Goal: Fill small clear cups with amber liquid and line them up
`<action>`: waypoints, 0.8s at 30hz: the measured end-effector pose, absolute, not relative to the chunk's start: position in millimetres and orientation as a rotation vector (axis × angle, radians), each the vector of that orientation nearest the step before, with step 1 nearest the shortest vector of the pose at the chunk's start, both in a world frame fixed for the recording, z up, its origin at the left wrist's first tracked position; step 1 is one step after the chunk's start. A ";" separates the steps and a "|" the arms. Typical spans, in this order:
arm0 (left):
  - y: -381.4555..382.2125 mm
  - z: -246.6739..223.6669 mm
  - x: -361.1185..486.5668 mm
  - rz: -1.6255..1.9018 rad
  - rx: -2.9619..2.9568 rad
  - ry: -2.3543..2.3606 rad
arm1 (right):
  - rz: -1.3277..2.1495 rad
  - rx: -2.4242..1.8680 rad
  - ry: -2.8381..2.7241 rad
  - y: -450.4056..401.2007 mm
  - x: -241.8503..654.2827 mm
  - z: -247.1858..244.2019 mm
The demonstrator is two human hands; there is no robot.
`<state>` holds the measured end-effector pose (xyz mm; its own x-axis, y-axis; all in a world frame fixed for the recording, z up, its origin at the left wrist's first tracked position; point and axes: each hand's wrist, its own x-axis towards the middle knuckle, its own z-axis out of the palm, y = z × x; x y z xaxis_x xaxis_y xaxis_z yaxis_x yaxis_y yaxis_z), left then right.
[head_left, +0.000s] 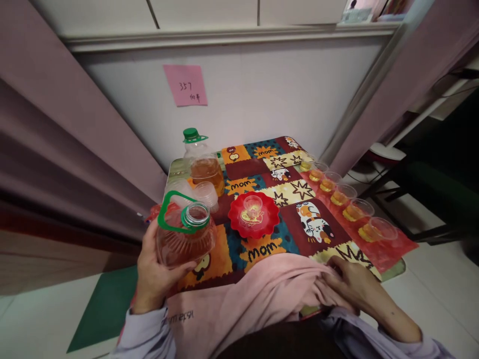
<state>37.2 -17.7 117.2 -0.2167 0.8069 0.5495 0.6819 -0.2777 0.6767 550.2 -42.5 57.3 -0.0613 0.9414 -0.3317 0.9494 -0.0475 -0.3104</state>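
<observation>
My left hand (157, 269) is wrapped round a clear bottle (185, 244) of amber liquid, uncapped, with a green handle ring. My right hand (346, 281) rests at the near edge of the table, its fingers gripping a pink cloth (262, 294) that lies along that edge. Beyond the bottle, a small clear cup (253, 205) stands in a red scalloped dish (243, 230) at the middle of the table.
A second bottle (207, 172) with a green cap stands at the back left, near stacked clear cups (205, 194). Several cups with yellow liquid (339, 195) line a red strip (398, 244) on the right. A pink note (186, 86) is on the wall.
</observation>
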 end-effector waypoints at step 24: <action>-19.6 112.6 42.7 1.453 1.832 1.769 | -2.118 1.256 3.136 137.1 378.3 173.7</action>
